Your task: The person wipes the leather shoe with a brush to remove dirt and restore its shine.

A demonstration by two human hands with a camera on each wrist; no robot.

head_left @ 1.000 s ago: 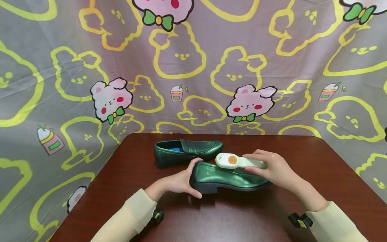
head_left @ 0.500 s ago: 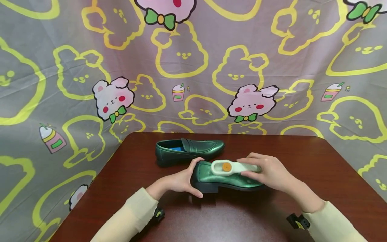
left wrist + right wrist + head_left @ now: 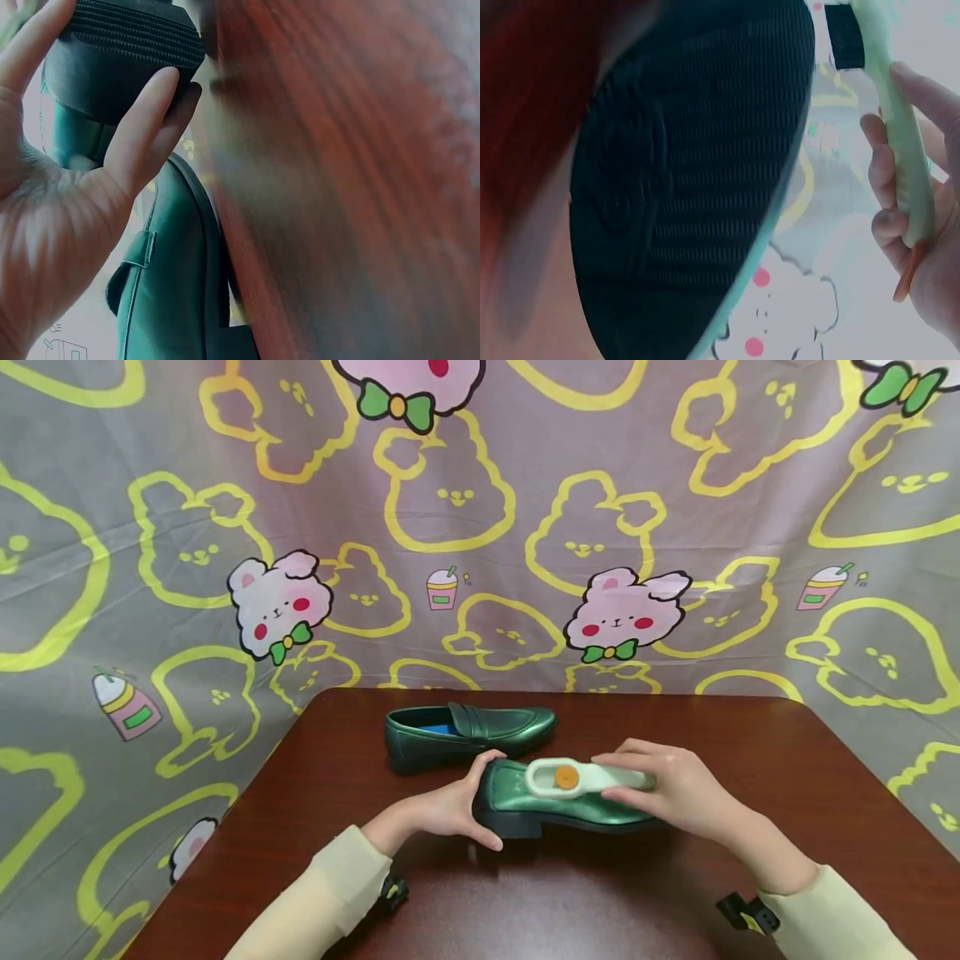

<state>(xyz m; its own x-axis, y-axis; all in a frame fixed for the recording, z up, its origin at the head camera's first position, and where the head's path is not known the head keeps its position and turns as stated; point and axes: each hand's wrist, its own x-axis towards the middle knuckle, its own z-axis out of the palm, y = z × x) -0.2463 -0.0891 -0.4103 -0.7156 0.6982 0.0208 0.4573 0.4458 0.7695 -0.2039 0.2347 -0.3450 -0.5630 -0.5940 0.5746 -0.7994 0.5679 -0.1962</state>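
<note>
My left hand (image 3: 442, 806) grips a metallic green loafer (image 3: 508, 795) round its heel, thumb at the near side and fingers behind. In the left wrist view the black ridged heel (image 3: 127, 56) sits between thumb and fingers. The toe points right, and the patterned sole (image 3: 712, 165) fills much of the right wrist view. My right hand (image 3: 678, 781) holds a pale green shoe brush (image 3: 592, 777) by its handle. An orange disc marks the brush's head, which overlaps the loafer's upper side. Dark bristles (image 3: 845, 37) show in the right wrist view.
A second green loafer (image 3: 498, 731) with a blue insole stands behind the held one, toe also to the right. Both are over a reddish-brown wooden table (image 3: 345, 743). A patterned cloth (image 3: 480, 568) hangs beyond the table's far edge.
The brush has moved left and down along the loafer's side from where it was a second ago, its head tilting; since half a second ago it shifted slightly right. The left hand stays at the heel.
</note>
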